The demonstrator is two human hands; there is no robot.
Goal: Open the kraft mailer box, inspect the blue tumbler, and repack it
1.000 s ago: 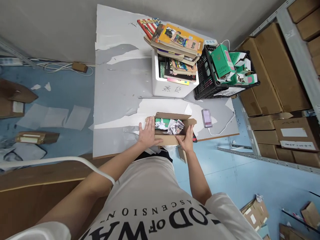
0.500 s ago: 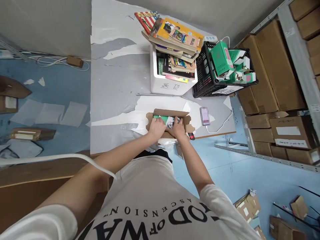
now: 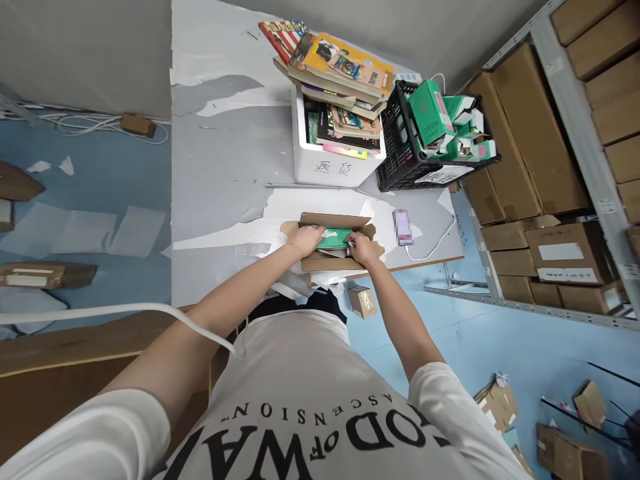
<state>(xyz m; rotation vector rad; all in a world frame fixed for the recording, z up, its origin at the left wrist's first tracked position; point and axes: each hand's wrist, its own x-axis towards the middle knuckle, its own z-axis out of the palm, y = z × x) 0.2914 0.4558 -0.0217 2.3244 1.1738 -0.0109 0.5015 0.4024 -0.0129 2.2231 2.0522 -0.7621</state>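
Note:
An open brown cardboard box sits at the near edge of the table, its flaps spread outward. Inside its opening lies a small green box, level and lengthwise. My left hand has its fingers closed over the green box's left end. At the other end, my right hand grips the right end with bent fingers, a bit of whitish paper beside the fingertips. Below the green box, something pale shows in the carton, too covered to make out.
Behind the carton stand a white foam box piled with books and a black crate of green boxes. A phone on a white cable lies to the right. Shelving with cartons lines the right side.
The green box now shows across the carton's opening, where crumpled printed paper was visible before. My hands have moved apart to its two ends. The view has shifted slightly.

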